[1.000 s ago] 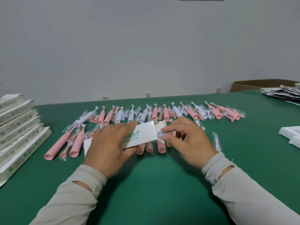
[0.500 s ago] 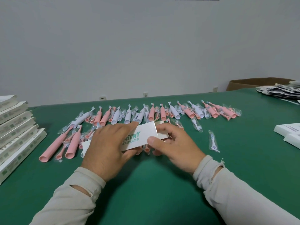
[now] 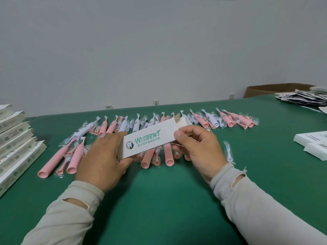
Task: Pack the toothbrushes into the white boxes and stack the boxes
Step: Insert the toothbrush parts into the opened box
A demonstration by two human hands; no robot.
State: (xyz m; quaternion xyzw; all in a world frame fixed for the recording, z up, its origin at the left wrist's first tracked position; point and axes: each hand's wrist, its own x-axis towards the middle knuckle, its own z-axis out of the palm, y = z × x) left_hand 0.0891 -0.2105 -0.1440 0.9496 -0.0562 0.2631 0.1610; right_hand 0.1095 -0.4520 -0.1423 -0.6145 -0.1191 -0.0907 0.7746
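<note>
- covering most of the view, the green table (image 3: 159,200) holds everything else
- a stack of white boxes (image 3: 14,147) sits at the table's left edge, leaning in steps
- a long row of pink and white toothbrushes (image 3: 203,121) in clear wrappers lies across the middle of the table, behind and under the hands
- a brown cardboard box (image 3: 276,88) stands beyond the far right edge, with a pile of leaflets (image 3: 304,98) near it on the table
- two flat white packs (image 3: 313,144) lie at the right
- the white box (image 3: 152,140) with green lettering is held above the toothbrushes, its right end open with a flap up
- the left hand (image 3: 104,160) grips the box's left end, fingers curled round it
- the right hand (image 3: 198,149) pinches the box near its open end, thumb on top
- one small wrapped brush head (image 3: 228,152) lies just right of the right hand
</note>
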